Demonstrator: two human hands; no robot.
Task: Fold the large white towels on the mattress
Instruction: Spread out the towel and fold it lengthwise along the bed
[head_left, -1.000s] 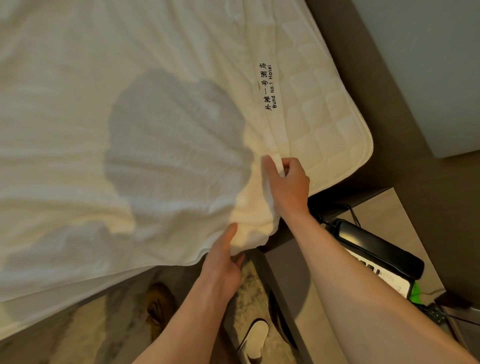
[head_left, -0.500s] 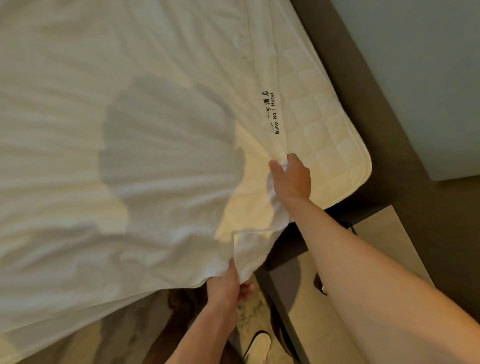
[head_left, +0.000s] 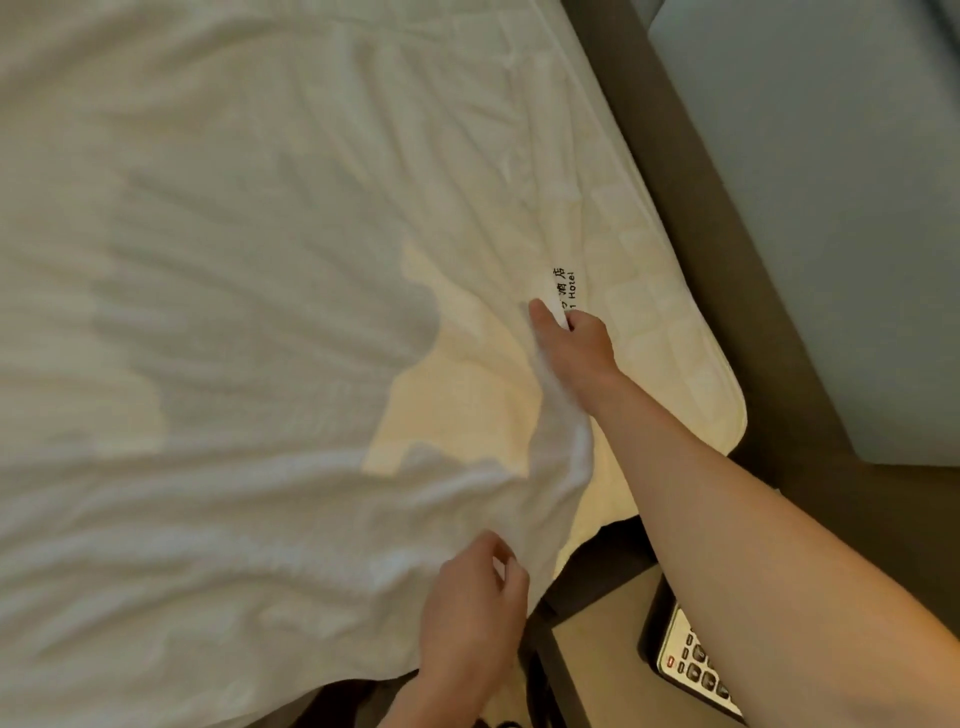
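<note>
Head camera, starting at the right hand (head_left: 576, 348): pinches the hem of the large white terry towel (head_left: 234, 312) between thumb and curled fingers, probably to keep that edge lifted and taut for a fold. Nearer the body, at the left hand (head_left: 467, 613): curls round the same towel's near edge, seemingly to hold the other end of that side so both ends travel together. Leftward and beyond both hands: lies rumpled across most of the pale quilted mattress (head_left: 675, 364), not yet folded. Just past the right fingertips: a black printed hotel label (head_left: 565, 288), partly covered; cannot tell which fabric carries it. Right of the right wrist: bare quilting, then a dark brown bed frame (head_left: 727, 260). Beneath the right forearm: a tan bedside table (head_left: 597, 649) bearing a keypad telephone (head_left: 696, 670), apart from the cloth.
</note>
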